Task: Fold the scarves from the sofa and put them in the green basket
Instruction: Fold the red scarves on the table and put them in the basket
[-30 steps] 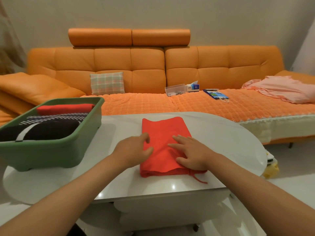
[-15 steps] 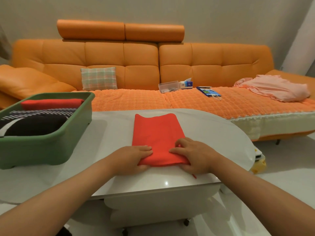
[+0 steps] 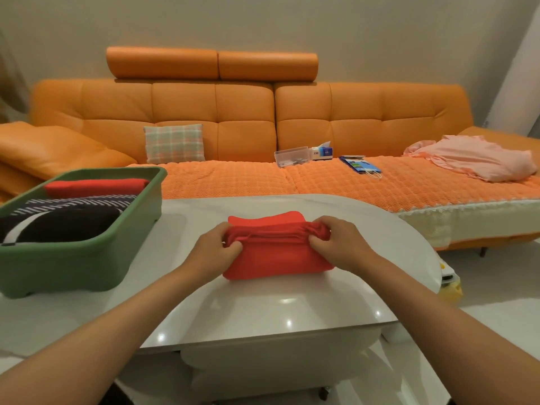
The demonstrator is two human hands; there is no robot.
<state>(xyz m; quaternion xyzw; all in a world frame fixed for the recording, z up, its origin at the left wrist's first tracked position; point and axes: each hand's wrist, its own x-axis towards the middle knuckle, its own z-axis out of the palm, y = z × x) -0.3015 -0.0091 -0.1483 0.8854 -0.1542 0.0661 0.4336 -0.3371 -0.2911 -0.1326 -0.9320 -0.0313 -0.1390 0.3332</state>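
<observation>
On the middle of the tabletop lies the red scarf. Left hand and right hand pinch its two ends. It looks soft and floppy, so hold both ends.

Matt cloth scarf, glossy table

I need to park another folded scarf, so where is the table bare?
Bare table between the green basket and the red scarf being folded, along the near edge, and right of that scarf. The basket is crowded with folded scarves.
</observation>
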